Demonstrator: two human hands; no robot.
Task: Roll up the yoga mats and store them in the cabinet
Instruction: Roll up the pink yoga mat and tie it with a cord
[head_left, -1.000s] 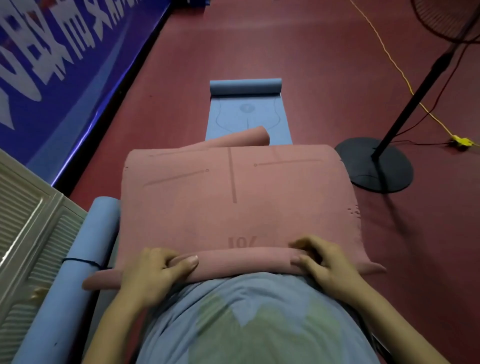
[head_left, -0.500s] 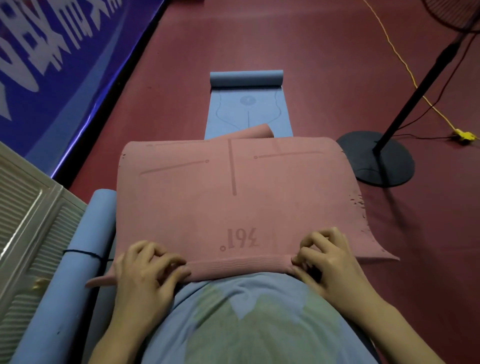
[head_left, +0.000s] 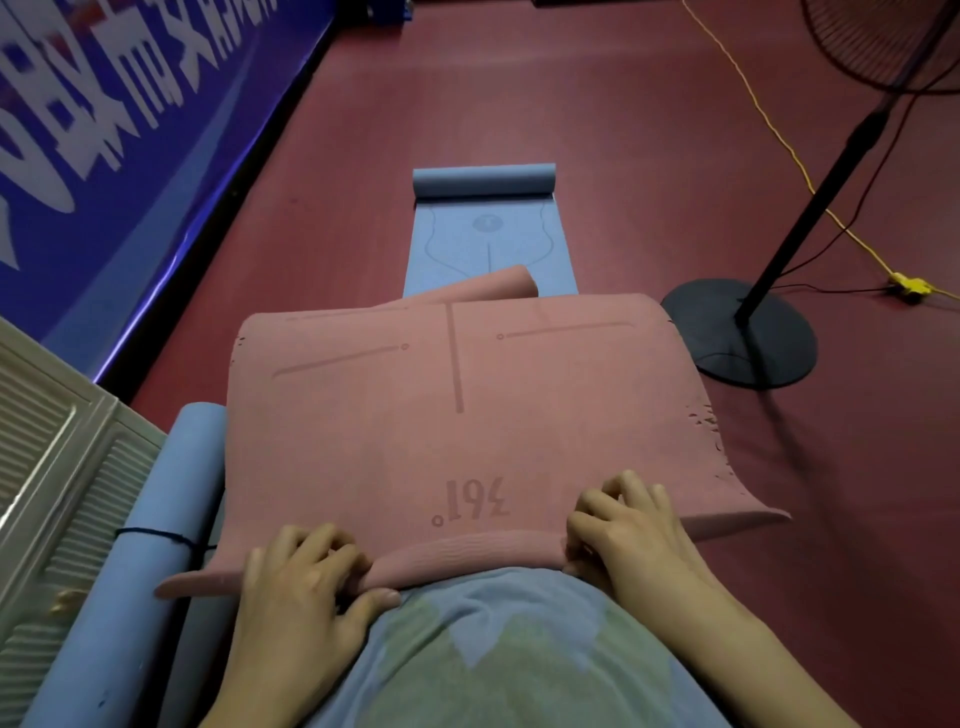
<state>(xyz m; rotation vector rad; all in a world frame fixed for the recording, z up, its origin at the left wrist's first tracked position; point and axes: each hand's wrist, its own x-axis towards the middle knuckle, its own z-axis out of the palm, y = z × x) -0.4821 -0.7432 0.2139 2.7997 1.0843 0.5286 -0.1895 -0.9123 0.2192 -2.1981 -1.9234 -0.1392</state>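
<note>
A pink yoga mat lies bulged up in front of me, its near edge curled into a small roll against my body. My left hand grips that rolled edge on the left, fingers curled over it and thumb beneath. My right hand grips it on the right with bent fingers. Beyond it a blue yoga mat lies flat on the floor, its far end rolled up. A rolled blue mat tied with a dark cord lies at my left, beside the white louvred cabinet.
A black fan stand with a round base is on the floor at the right, close to the pink mat's corner. A yellow cable runs across the red floor behind it. A blue banner wall lines the left side.
The near roll of the pink mat has been loosened and reformed smaller, exposing the printed logo. Both hands shifted their hold on the edge, fingers now curled tighter.
</note>
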